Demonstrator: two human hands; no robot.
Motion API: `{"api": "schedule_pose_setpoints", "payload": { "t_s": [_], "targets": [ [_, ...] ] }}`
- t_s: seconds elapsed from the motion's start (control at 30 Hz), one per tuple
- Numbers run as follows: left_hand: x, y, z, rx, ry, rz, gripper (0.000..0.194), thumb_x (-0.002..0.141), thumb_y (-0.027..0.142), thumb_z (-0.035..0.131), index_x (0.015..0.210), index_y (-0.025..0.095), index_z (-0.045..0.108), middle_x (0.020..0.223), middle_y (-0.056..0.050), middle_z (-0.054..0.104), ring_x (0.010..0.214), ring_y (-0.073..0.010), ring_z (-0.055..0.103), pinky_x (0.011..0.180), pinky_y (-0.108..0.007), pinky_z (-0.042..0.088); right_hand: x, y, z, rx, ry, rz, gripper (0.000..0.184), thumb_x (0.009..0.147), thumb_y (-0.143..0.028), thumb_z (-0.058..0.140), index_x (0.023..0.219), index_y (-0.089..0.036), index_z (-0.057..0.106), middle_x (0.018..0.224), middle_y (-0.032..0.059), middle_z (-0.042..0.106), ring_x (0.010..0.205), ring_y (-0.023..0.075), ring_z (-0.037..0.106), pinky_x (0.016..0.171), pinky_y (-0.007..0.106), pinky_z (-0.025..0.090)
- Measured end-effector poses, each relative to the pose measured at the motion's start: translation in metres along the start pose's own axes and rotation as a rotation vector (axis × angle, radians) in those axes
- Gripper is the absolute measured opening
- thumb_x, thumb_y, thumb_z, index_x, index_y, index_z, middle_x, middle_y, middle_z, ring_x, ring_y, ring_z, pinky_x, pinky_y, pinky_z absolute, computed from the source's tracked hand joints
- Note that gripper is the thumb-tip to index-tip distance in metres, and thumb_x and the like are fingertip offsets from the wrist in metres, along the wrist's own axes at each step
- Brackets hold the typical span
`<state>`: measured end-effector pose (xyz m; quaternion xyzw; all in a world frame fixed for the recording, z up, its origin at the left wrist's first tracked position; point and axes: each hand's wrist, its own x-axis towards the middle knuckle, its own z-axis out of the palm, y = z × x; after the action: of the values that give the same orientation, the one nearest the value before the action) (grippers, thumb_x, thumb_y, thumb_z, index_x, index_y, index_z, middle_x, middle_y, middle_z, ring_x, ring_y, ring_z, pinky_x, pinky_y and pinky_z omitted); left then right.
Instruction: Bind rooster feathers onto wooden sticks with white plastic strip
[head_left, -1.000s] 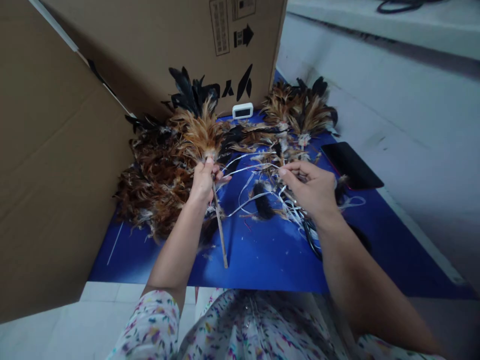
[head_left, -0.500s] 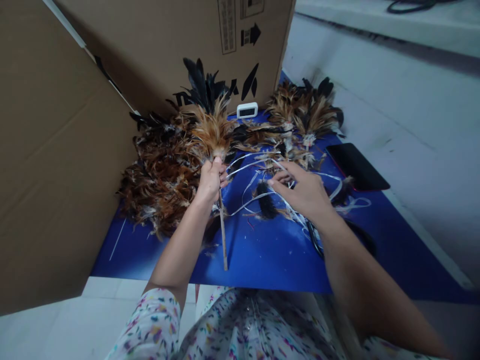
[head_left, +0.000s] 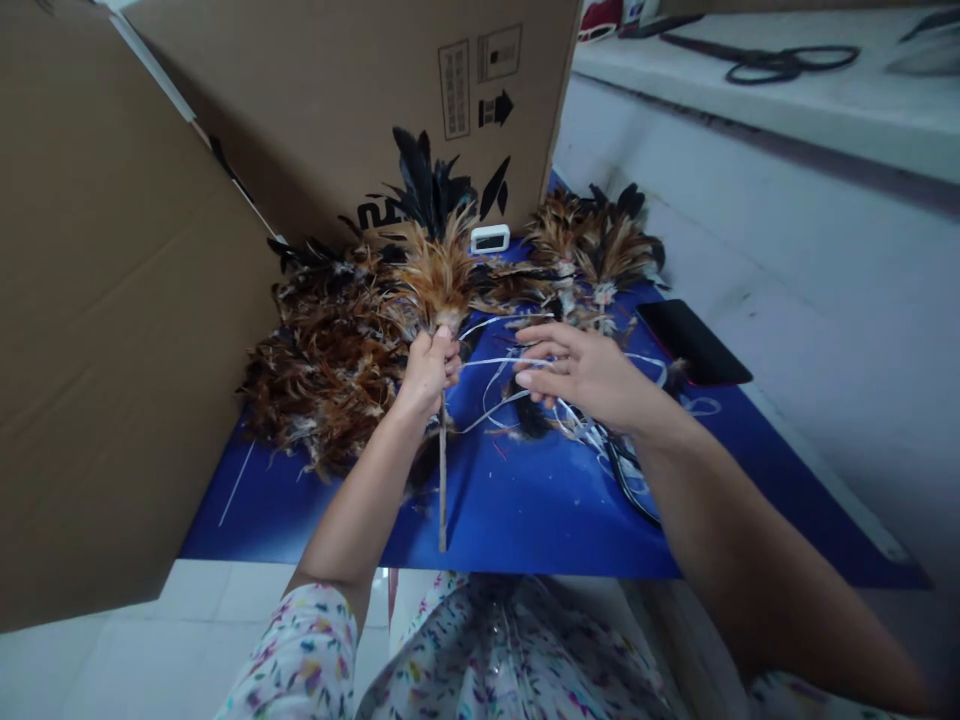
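Note:
My left hand (head_left: 431,372) is closed round the neck of a feather duster (head_left: 435,270), where its feathers meet the thin wooden stick (head_left: 442,490). The duster stands nearly upright, with tan feathers below and black ones on top. From that neck a white plastic strip (head_left: 495,361) runs across to my right hand (head_left: 574,372). There it passes between the loosely curled fingers, with thumb and forefinger apart. More white strips (head_left: 589,430) lie tangled under the right hand, beside a black feather tuft (head_left: 534,418).
Brown feathers (head_left: 322,360) are heaped at left against a cardboard box (head_left: 315,100). Another feather bunch (head_left: 607,240), a white digital device (head_left: 490,239) and a black phone (head_left: 694,342) lie on the blue table (head_left: 525,530). Scissors (head_left: 780,65) rest on the ledge (head_left: 885,110).
My right hand has moved left, and its thumb and forefinger have parted from a pinch on the strip. The left hand still grips the duster, whose stick now hangs straighter. The view has shifted slightly.

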<state>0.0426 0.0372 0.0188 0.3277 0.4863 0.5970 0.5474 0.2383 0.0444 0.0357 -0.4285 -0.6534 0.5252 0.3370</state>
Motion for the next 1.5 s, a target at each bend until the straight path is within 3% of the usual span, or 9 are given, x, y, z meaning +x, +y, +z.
{"api": "schedule_pose_setpoints", "payload": {
  "t_s": [0.13, 0.33, 0.53, 0.67, 0.83, 0.97, 1.13, 1.33, 1.5],
  "targets": [
    [-0.005, -0.001, 0.001, 0.023, -0.049, 0.016, 0.028, 0.089, 0.042, 0.061, 0.089, 0.021, 0.042, 0.062, 0.010, 0.034, 0.042, -0.0012, 0.029, 0.037, -0.012, 0.017, 0.001, -0.009, 0.001, -0.199, -0.075, -0.095, 0.022, 0.077, -0.036, 0.067, 0.087, -0.017, 0.072, 0.074, 0.0034, 0.068, 0.065, 0.0140, 0.060, 0.064, 0.029, 0.049],
    [-0.017, 0.007, 0.002, 0.096, -0.054, 0.017, 0.029, 0.088, 0.041, 0.063, 0.090, 0.021, 0.041, 0.062, 0.010, 0.035, 0.044, -0.0027, 0.037, 0.036, -0.012, 0.017, -0.003, -0.012, -0.007, -0.430, -0.049, -0.230, 0.030, 0.084, -0.044, 0.061, 0.078, -0.018, 0.074, 0.074, 0.0016, 0.071, 0.070, 0.0149, 0.061, 0.068, 0.028, 0.043],
    [-0.028, 0.012, 0.002, 0.223, -0.069, 0.061, 0.013, 0.096, 0.030, 0.050, 0.093, 0.019, 0.044, 0.064, 0.008, 0.038, 0.044, -0.0020, 0.037, 0.037, -0.011, 0.017, -0.012, -0.016, -0.011, -0.411, 0.062, -0.299, 0.031, 0.085, -0.045, 0.061, 0.075, -0.019, 0.075, 0.069, 0.0014, 0.069, 0.066, 0.0137, 0.058, 0.062, 0.027, 0.040],
    [-0.035, 0.015, 0.004, 0.217, -0.053, 0.042, 0.016, 0.094, 0.032, 0.054, 0.091, 0.020, 0.044, 0.063, 0.009, 0.035, 0.043, -0.0010, 0.034, 0.039, -0.011, 0.016, -0.020, -0.022, -0.018, -0.340, 0.116, -0.346, 0.031, 0.087, -0.043, 0.060, 0.073, -0.019, 0.074, 0.059, -0.0002, 0.062, 0.054, 0.0100, 0.047, 0.053, 0.026, 0.033],
    [-0.043, 0.022, 0.010, 0.201, -0.062, 0.069, 0.022, 0.092, 0.033, 0.057, 0.086, 0.020, 0.042, 0.065, 0.008, 0.037, 0.045, -0.0006, 0.036, 0.039, -0.011, 0.016, -0.030, -0.027, -0.024, -0.259, 0.155, -0.317, 0.031, 0.087, -0.043, 0.062, 0.071, -0.020, 0.073, 0.048, -0.0042, 0.044, 0.045, 0.0069, 0.033, 0.048, 0.027, 0.024],
    [-0.046, 0.025, 0.013, 0.190, -0.063, 0.092, 0.024, 0.092, 0.034, 0.058, 0.085, 0.020, 0.040, 0.065, 0.008, 0.037, 0.045, -0.0006, 0.036, 0.039, -0.011, 0.015, -0.034, -0.022, -0.026, -0.182, 0.127, -0.276, 0.031, 0.089, -0.044, 0.061, 0.074, -0.020, 0.073, 0.049, -0.0041, 0.045, 0.045, 0.0067, 0.035, 0.049, 0.026, 0.027],
    [-0.047, 0.025, 0.015, 0.204, -0.097, 0.077, 0.024, 0.093, 0.035, 0.057, 0.085, 0.020, 0.040, 0.063, 0.008, 0.037, 0.046, -0.0007, 0.035, 0.039, -0.010, 0.017, -0.034, -0.010, -0.025, -0.113, 0.122, -0.220, 0.032, 0.086, -0.042, 0.064, 0.066, -0.017, 0.068, 0.058, 0.0016, 0.058, 0.049, 0.0077, 0.042, 0.050, 0.026, 0.034],
    [-0.045, 0.020, 0.020, 0.150, -0.087, 0.050, 0.023, 0.091, 0.037, 0.061, 0.088, 0.020, 0.046, 0.062, 0.008, 0.037, 0.045, -0.0008, 0.034, 0.039, -0.011, 0.016, -0.032, -0.004, -0.013, 0.082, 0.117, -0.133, 0.014, 0.079, -0.029, 0.069, 0.086, -0.017, 0.071, 0.064, 0.0003, 0.062, 0.047, 0.0059, 0.041, 0.045, 0.025, 0.031],
    [-0.043, 0.015, 0.030, 0.129, -0.029, -0.044, 0.025, 0.089, 0.038, 0.065, 0.090, 0.020, 0.049, 0.062, 0.008, 0.040, 0.045, -0.0002, 0.035, 0.039, -0.011, 0.016, -0.027, 0.003, -0.002, 0.001, 0.130, -0.146, 0.022, 0.075, -0.027, 0.073, 0.093, -0.015, 0.070, 0.064, -0.0022, 0.058, 0.056, 0.0073, 0.047, 0.053, 0.024, 0.038]
  ]
}}
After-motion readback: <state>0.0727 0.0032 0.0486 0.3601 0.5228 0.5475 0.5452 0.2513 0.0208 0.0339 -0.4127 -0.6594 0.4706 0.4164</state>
